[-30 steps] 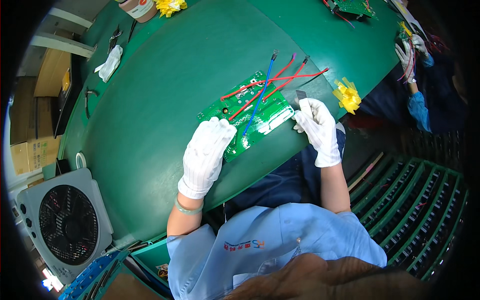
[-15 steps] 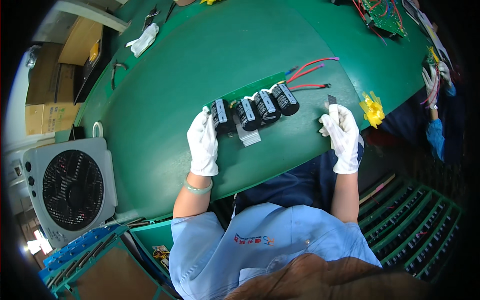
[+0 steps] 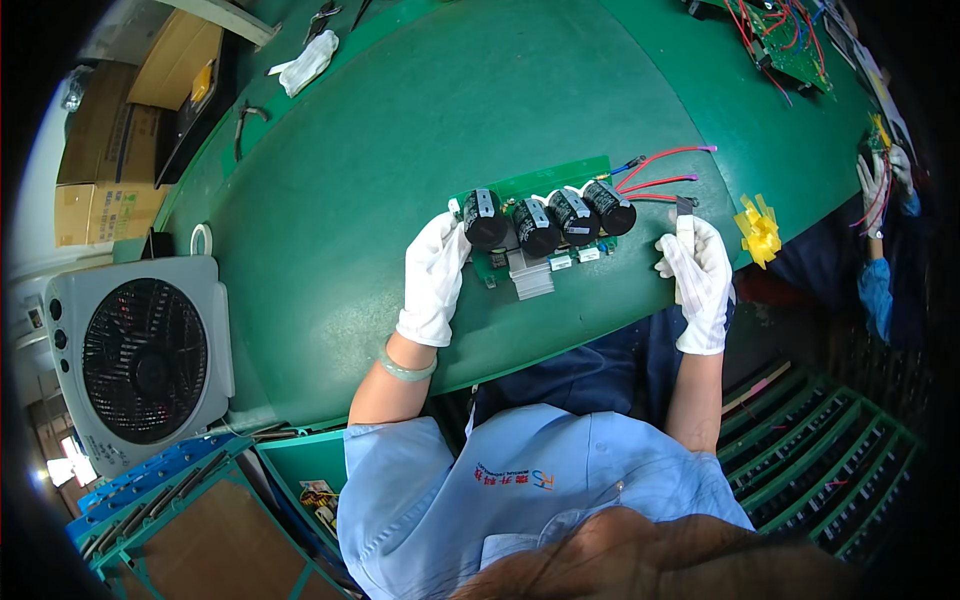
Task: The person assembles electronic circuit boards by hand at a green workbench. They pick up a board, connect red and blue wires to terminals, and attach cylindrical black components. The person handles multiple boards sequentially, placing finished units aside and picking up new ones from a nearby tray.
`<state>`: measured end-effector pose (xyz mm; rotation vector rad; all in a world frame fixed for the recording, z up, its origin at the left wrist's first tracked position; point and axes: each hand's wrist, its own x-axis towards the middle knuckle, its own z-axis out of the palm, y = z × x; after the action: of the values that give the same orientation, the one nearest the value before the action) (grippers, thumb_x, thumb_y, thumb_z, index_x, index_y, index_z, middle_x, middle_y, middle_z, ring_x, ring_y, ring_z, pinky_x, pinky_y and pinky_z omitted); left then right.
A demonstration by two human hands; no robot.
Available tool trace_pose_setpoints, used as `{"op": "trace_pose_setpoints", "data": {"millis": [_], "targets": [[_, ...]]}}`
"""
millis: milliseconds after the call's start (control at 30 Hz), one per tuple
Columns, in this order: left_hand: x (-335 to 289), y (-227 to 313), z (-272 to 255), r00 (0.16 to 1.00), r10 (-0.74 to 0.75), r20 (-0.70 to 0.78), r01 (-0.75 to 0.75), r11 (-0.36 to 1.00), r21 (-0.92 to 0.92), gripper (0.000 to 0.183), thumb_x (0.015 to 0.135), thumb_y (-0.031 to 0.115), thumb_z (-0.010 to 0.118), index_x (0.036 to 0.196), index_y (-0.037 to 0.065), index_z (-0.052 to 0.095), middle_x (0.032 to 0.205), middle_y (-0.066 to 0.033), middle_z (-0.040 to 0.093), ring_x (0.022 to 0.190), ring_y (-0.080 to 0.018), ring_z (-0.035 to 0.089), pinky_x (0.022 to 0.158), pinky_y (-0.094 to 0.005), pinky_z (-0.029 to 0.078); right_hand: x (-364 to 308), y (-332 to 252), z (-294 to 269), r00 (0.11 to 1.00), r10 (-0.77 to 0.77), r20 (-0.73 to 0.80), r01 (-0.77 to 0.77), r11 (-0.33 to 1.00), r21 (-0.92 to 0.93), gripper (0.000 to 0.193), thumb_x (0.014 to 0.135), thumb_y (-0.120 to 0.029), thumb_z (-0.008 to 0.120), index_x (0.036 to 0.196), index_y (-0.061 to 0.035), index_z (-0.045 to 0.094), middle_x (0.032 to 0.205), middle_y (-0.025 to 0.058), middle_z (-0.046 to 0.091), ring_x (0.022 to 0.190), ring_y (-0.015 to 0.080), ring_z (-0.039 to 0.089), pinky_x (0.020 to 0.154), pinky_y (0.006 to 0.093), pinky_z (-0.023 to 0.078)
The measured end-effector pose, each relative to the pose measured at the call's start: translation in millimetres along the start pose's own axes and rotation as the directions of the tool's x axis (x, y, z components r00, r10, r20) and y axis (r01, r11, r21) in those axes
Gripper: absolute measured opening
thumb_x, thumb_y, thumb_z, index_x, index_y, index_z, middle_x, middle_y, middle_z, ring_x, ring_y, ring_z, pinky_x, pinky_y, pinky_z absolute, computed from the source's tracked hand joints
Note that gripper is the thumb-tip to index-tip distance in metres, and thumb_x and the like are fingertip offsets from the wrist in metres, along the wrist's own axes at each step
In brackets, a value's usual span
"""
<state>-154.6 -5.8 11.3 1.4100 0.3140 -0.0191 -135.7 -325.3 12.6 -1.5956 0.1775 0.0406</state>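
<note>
My left hand (image 3: 437, 270), in a white glove, is closed on the left end of a green circuit board (image 3: 535, 184). Along the board stands a row of several large black capacitors (image 3: 538, 228). A silver finned heat sink (image 3: 532, 278) shows at its near edge, beside small white parts. Red wires (image 3: 664, 183) and a shorter blue one stick out from the far right end. My gloved right hand (image 3: 698, 275) pinches a small flat tool (image 3: 685, 222) with a pale handle and dark grey tip. That tip is close to the lowest red wire; I cannot tell whether they touch.
Yellow ribbon-like strips (image 3: 758, 231) lie right of my right hand. A white glove (image 3: 309, 64) and pliers (image 3: 246, 130) lie far left. A box fan (image 3: 145, 360) stands at left. Another wired board (image 3: 790, 50) is far right, near a co-worker's gloved hands (image 3: 876, 178).
The circuit board has moved right and tilted, so more parts along its near edge show. My left hand has gone with it. The right hand keeps its pinch on the flat tool.
</note>
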Motion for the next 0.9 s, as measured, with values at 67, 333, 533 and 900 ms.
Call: {"op": "trace_pose_setpoints", "data": {"millis": [67,333,533,900], "targets": [[-0.1,0.0,0.7,1.000,0.007,0.003,-0.007,1.000,0.030,0.019,0.101,0.010,0.057,0.114,-0.002,0.062,0.096,0.0046,0.058,0.082,-0.0020,0.048,0.072,-0.0184,0.041,-0.6,-0.9,-0.3,1.000,0.004,0.000,-0.004,1.000,0.003,0.036,0.093,-0.009,0.068,0.125,0.0011,0.057,0.091,0.0052,0.067,0.069,0.0058,0.060,0.062,0.0193,0.049],[1.7,0.5,-1.4,1.000,-0.003,0.028,0.001,0.996,0.093,0.022,0.100,0.010,0.058,0.118,-0.002,0.060,0.101,0.0029,0.060,0.087,-0.0033,0.051,0.078,-0.0194,0.044,-1.0,0.6,0.9,1.000,-0.006,-0.017,0.007,0.999,0.036,0.037,0.093,-0.009,0.068,0.125,0.0031,0.055,0.091,0.0084,0.068,0.066,0.0078,0.062,0.060,0.0194,0.049],[-2.6,10.1,0.9,0.976,0.051,0.213,-0.016,0.987,-0.162,0.042,0.094,0.010,0.062,0.133,-0.002,0.050,0.125,-0.0040,0.058,0.108,-0.0098,0.054,0.097,-0.0264,0.042,1.4,-13.2,0.4,0.998,0.011,0.068,-0.013,1.000,0.026,0.041,0.091,-0.009,0.070,0.127,0.0038,0.054,0.089,0.0095,0.069,0.059,0.0073,0.058,0.056,0.0183,0.045],[3.8,8.7,2.7,0.970,0.042,0.240,0.003,0.983,-0.185,0.044,0.092,0.010,0.065,0.132,-0.002,0.051,0.128,-0.0058,0.058,0.119,-0.0148,0.052,0.105,-0.0312,0.037,21.1,-42.3,59.3,0.967,-0.055,0.248,0.081,0.992,-0.095,0.048,0.090,-0.004,0.067,0.137,-0.0086,0.055,0.108,0.0001,0.066,0.064,0.0017,0.051,0.051,0.0171,0.041]]}}
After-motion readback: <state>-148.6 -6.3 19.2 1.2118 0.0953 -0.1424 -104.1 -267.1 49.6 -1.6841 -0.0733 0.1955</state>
